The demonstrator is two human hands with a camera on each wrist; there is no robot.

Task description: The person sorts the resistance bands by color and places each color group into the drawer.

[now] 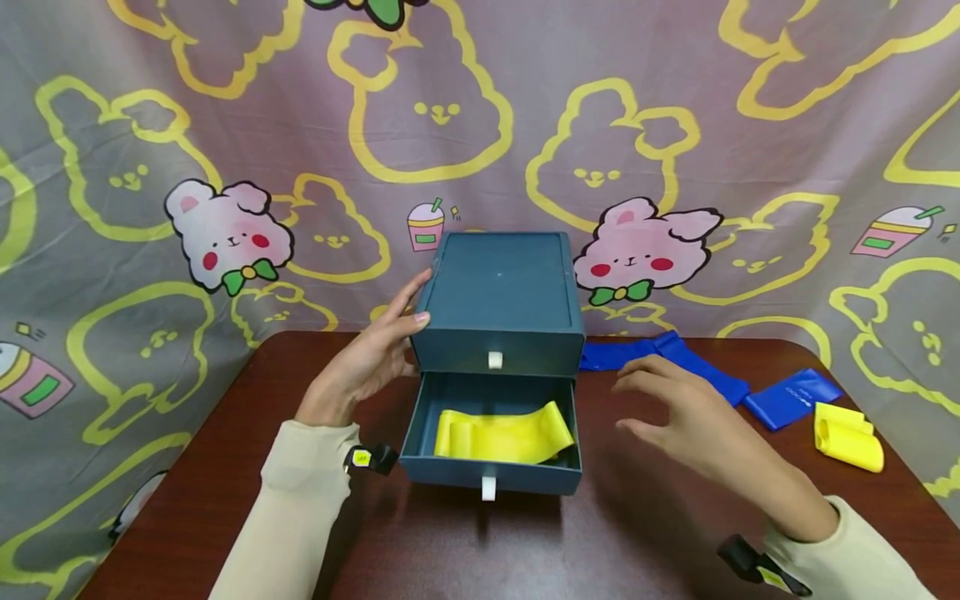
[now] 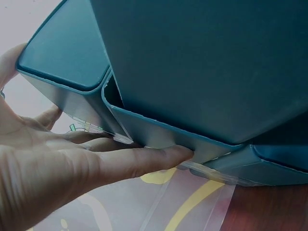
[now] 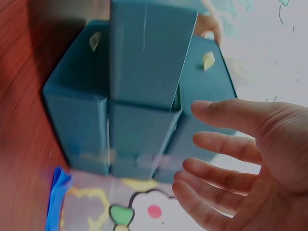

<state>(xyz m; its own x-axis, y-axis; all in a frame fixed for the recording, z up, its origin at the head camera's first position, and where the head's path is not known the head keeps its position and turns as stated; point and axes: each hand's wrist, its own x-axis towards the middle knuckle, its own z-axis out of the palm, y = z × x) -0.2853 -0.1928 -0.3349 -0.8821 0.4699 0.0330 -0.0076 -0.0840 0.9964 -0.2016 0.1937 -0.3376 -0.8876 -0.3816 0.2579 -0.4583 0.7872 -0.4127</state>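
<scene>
A dark teal drawer cabinet (image 1: 498, 287) stands on the table, its upper drawer shut. Below that, a drawer (image 1: 491, 475) is pulled out, holding a rolled yellow flat band (image 1: 502, 437). My left hand (image 1: 367, 358) rests against the cabinet's left side, with fingertips near the top edge; in the left wrist view its straight digits lie along the side wall. To the right of the cabinet, my right hand (image 1: 678, 412) hovers apart from it, fingers spread and loosely bent, touching nothing. A third, lower drawer front (image 3: 79, 55) appears in the right wrist view.
Blue flat bands (image 1: 697, 367) lie at the back right of the brown table (image 1: 637, 533). A folded blue piece (image 1: 793, 398) with pale lettering and a yellow rolled band (image 1: 847, 437) are farther right. A patterned curtain (image 1: 480, 108) hangs close behind the cabinet.
</scene>
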